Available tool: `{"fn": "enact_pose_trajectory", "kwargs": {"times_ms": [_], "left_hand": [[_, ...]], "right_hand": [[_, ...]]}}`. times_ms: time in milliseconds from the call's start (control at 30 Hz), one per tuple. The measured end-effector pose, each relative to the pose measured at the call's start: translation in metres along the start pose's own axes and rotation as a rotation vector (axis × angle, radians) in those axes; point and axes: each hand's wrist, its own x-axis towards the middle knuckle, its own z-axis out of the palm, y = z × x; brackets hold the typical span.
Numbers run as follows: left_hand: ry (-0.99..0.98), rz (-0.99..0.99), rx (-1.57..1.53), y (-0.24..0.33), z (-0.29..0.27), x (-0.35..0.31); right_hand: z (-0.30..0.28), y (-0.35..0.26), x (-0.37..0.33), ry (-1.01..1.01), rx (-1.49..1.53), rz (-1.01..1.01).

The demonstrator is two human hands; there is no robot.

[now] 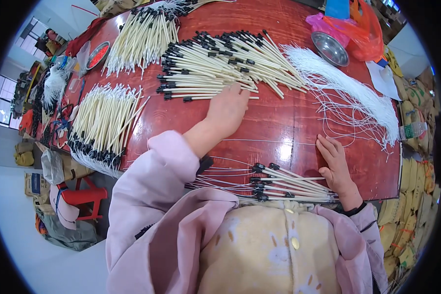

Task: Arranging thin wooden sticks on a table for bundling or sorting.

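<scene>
My left hand (228,110) is at the near edge of a loose pile of pale sticks with black ends (215,68). Its fingers are bent down over the sticks, and the fingertips are hidden. To the right, my right hand (334,164) rests on the red table with its fingers stretched out and the thumb apart. A thin white cord (264,141) runs across the table to its fingertips. Close in front of my body lies a small group of black-ended sticks (294,183), with white cords trailing left from their black ends.
A long bundle of white cords (353,93) spreads over the right side of the red table (274,117). More sticks are stacked at left (105,122) and far left (144,39). A metal bowl (330,49) stands near plastic bags (357,29). Left of the table is a red stool (85,196).
</scene>
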Motion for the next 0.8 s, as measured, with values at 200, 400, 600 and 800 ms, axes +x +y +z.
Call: {"fn": "enact_pose_trajectory", "kwargs": {"times_ms": [200,400,600,800], "left_hand": [[0.051,0.148,0.107,-0.007,0.008,0.017],[0.026,0.081,-0.224,-0.015,-0.034,-0.021],[-0.101,-0.155,-0.400,-0.042,-0.069,-0.100],[-0.110,-0.141,-0.408,-0.039,-0.068,-0.119]], "right_hand": [[0.003,0.001,0.000,0.030,-0.002,0.014],[0.002,0.000,0.001,0.050,0.027,0.021],[0.004,0.002,0.003,0.054,0.024,0.013],[0.005,0.001,0.002,0.046,0.023,0.020]]}}
